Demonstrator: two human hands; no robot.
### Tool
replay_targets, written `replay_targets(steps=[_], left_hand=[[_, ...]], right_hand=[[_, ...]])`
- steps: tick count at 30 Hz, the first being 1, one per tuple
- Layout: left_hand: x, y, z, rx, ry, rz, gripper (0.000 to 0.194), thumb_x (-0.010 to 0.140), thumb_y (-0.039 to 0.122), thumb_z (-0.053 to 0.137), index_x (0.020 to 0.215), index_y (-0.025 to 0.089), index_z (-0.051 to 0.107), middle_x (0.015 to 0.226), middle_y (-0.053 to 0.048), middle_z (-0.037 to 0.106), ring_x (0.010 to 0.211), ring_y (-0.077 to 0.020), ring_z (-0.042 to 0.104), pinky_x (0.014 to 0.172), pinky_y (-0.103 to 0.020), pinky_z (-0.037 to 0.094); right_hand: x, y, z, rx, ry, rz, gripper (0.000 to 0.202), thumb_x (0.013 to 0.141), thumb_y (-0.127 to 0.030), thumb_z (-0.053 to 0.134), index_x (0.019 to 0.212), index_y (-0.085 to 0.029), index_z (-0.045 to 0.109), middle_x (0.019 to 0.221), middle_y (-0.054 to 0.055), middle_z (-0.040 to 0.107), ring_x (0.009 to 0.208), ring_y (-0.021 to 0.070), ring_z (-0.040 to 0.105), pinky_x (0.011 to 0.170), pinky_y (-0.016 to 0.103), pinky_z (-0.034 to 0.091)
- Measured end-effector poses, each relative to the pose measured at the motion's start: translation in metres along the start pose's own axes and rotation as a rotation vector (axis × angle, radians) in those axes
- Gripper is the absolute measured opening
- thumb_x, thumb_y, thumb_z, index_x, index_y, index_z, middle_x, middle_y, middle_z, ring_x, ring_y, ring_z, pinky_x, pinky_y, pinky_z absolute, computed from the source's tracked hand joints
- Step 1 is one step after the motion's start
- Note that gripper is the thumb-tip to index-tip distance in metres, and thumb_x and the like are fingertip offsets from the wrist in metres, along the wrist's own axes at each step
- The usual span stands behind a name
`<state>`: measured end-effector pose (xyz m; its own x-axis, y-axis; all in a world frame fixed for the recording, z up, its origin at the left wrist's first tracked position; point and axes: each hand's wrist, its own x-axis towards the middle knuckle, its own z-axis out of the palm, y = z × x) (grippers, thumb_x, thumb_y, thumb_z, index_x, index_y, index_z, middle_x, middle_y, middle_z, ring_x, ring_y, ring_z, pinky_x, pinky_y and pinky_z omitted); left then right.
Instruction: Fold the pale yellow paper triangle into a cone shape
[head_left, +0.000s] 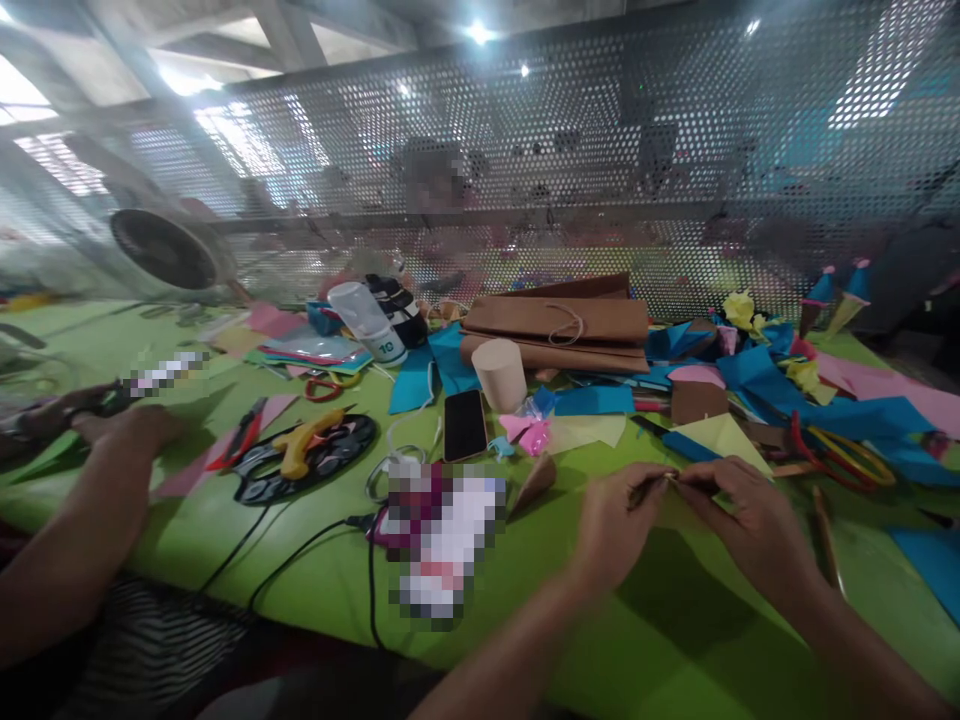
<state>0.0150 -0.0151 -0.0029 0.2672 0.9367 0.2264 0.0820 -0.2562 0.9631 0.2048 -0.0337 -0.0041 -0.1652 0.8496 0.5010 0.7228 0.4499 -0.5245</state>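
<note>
Above the green tabletop, my left hand [619, 515] and my right hand [739, 520] meet fingertip to fingertip. Both are closed in a pinch on a tiny tan or brownish piece [670, 477], mostly covered by the fingers; its kind I cannot make out. Left of my left hand lies a curled piece of brown paper [535, 485]. A pale yellow sheet [716, 443] lies just beyond my hands, with blue paper [688, 446] beside it. Near my right hand are a thin brown pencil-like stick [827, 540] and scissors [847, 455] with red and yellow handles.
A co-worker's arms [112, 470] reach in at the left. A phone [465, 425], a pale roll [499, 374], a glue gun [311, 443] and cables lie mid-table. Folded brown paper [555, 325], a bottle [367, 320] and blue scraps line the back, before a perforated metal screen [525, 150].
</note>
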Motion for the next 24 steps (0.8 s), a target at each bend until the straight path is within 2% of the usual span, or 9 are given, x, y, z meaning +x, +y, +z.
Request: replay_targets(steps=[3,7,12,16,20,22,24], left_hand=[[0.001,-0.001,0.000,-0.014,0.004,-0.028,0.019,0.093,0.027,0.067,0.103,0.020,0.081,0.100,-0.006,0.082,0.090,-0.0227,0.074,0.082,-0.030,0.055],[0.004,-0.001,-0.002,-0.046,0.079,-0.079,0.016,0.091,0.026,0.067,0.094,0.019,0.081,0.093,-0.006,0.080,0.085,-0.0209,0.071,0.078,-0.028,0.052],[0.010,0.002,-0.013,-0.169,0.209,-0.144,0.020,0.089,0.035,0.068,0.089,0.016,0.075,0.083,-0.003,0.072,0.080,-0.0168,0.061,0.073,-0.025,0.047],[0.013,0.001,-0.019,-0.226,0.217,-0.172,0.023,0.087,0.039,0.070,0.089,0.016,0.072,0.082,-0.001,0.067,0.080,-0.0151,0.056,0.074,-0.024,0.045],[0.013,0.000,-0.020,-0.265,0.178,-0.191,0.025,0.086,0.041,0.072,0.088,0.016,0.072,0.082,-0.001,0.066,0.080,-0.0144,0.056,0.074,-0.024,0.044],[0.013,0.001,-0.019,-0.273,0.159,-0.189,0.025,0.085,0.041,0.074,0.088,0.016,0.072,0.083,-0.001,0.067,0.081,-0.0149,0.057,0.075,-0.024,0.044],[0.013,0.002,-0.020,-0.288,0.130,-0.180,0.025,0.084,0.041,0.075,0.088,0.016,0.072,0.084,-0.002,0.070,0.082,-0.0161,0.060,0.077,-0.026,0.046]], right_hand=[[0.001,-0.002,0.000,-0.028,-0.003,-0.019,0.024,0.103,-0.042,0.057,0.094,-0.025,0.070,0.087,0.004,0.071,0.082,0.0248,0.065,0.073,0.039,0.049],[0.004,-0.001,-0.002,-0.021,-0.005,-0.008,0.020,0.102,-0.041,0.059,0.096,-0.026,0.072,0.087,0.003,0.073,0.082,0.0245,0.067,0.072,0.039,0.051],[0.005,0.012,-0.010,0.115,0.096,0.121,0.015,0.098,-0.040,0.065,0.097,-0.026,0.071,0.090,0.003,0.073,0.083,0.0234,0.067,0.073,0.036,0.053],[0.004,0.017,-0.016,0.203,0.163,0.194,0.015,0.098,-0.041,0.065,0.103,-0.028,0.072,0.099,0.003,0.072,0.094,0.0238,0.066,0.084,0.037,0.053],[0.007,0.009,-0.018,0.272,0.068,0.189,0.023,0.098,-0.046,0.064,0.109,-0.029,0.075,0.112,0.006,0.072,0.110,0.0278,0.065,0.094,0.043,0.052],[0.008,0.004,-0.017,0.320,0.000,0.198,0.023,0.098,-0.047,0.064,0.107,-0.029,0.075,0.110,0.006,0.073,0.106,0.0272,0.067,0.090,0.042,0.054],[0.009,0.000,-0.015,0.336,-0.036,0.194,0.022,0.098,-0.047,0.064,0.096,-0.027,0.076,0.099,0.006,0.074,0.094,0.0256,0.069,0.080,0.039,0.055]])
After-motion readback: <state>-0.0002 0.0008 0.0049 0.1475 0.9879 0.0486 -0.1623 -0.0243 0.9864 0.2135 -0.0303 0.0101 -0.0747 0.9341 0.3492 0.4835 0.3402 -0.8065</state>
